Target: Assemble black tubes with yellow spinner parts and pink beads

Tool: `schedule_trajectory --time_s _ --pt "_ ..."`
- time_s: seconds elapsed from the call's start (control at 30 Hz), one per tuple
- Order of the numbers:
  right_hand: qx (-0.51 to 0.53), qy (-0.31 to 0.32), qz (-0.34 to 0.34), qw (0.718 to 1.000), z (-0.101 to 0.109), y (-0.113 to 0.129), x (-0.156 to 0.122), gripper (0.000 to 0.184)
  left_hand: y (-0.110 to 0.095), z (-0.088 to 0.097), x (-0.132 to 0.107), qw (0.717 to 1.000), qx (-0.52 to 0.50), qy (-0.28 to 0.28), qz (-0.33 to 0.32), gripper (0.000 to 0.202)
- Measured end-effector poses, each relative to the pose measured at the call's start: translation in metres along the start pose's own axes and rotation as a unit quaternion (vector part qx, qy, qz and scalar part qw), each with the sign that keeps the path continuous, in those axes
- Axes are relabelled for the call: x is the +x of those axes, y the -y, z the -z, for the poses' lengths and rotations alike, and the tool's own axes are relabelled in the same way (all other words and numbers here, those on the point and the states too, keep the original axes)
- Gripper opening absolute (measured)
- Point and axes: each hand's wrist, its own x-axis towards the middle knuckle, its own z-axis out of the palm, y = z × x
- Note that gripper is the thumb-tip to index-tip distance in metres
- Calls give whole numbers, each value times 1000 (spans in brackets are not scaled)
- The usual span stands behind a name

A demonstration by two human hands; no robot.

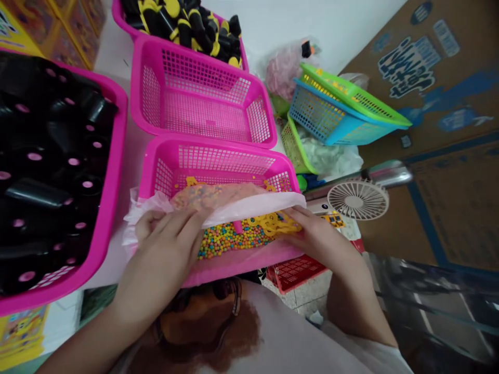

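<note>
My left hand (167,241) covers part of the plastic bag (257,204), so I can't see the folds under my palm. My right hand's (317,236) fingertips are lost among the bag's edge and the yellow pieces (273,223). The bag hides the near side of the pink basket (226,157), and the beads (230,239) are too small to count. The left edge cuts off the basket of black bottles (118,171); the right edge cuts off the cardboard box (460,202). My shirt (288,332) partly hides the red basket (296,272). The dark stack (436,301) is blurred.
</note>
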Motion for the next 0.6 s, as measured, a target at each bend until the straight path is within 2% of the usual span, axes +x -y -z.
schedule_trajectory --time_s 0.13,0.27,0.33,0.43,0.5,0.53,0.57,0.6 --pt "-56 79 -41 994 5 6 1 65 -1 1 0 1000 -1 -14 -3 19" --pt "-58 127 -46 989 12 -1 -8 63 -3 1 -1 1000 -4 -14 -8 29" --pt "-49 127 -5 991 28 -3 -17 60 -5 0 -1 1000 -11 -20 0 33" --pt "-9 97 125 987 64 12 -16 52 -6 -2 -1 999 -29 -24 1 30" --pt "21 41 220 974 80 37 8 42 -7 -2 0 999 -41 -23 4 25" --pt "28 24 257 966 82 52 29 30 -7 -2 1 999 -45 -21 7 22" --pt "33 8 277 960 78 68 53 23 -7 -2 1 999 -48 -19 9 20" --pt "38 -8 277 960 69 84 81 26 -8 -2 1 999 -50 -16 10 18"
